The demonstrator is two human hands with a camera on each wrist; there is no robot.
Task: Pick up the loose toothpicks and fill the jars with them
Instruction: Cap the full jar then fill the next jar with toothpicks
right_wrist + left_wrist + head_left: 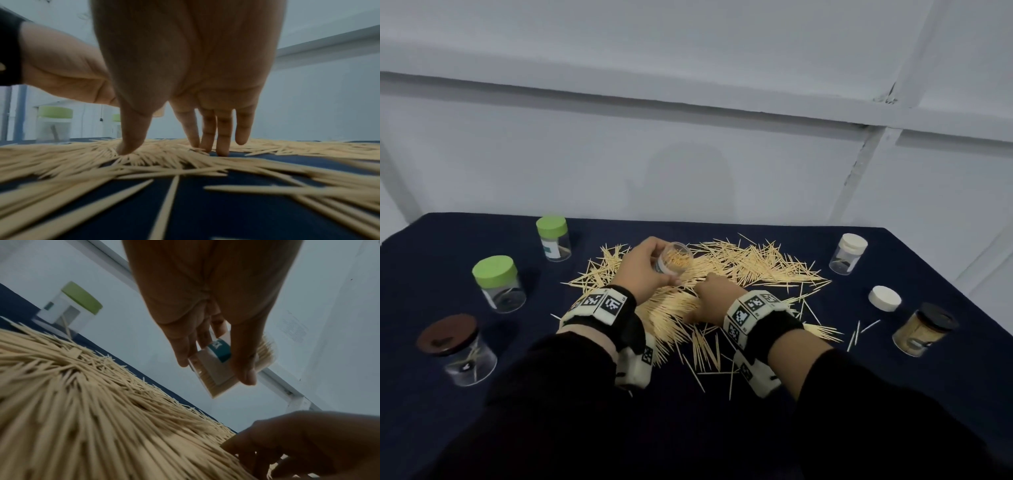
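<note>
Left hand: the left hand (645, 265) grips an open clear jar (675, 262), thumb and fingers curled round its wall, lifted and tilted above the pile; the jar is packed with toothpicks and carries a teal label.
Right hand: the right hand (714, 294) reaches down with fingers (223, 129) straight and spread, tips pressing into the toothpick pile (726, 274); it grasps nothing.
Toothpicks: loose, heaped mid-table on the dark blue cloth (825, 394), strays toward the near right.
Other jars: two green-lidded jars (496, 282) and a brown-lidded jar (457, 349) stand left; a white-lidded jar (848, 253), a loose white lid (884, 298) and a full black-lidded jar (924, 329) stand right.
</note>
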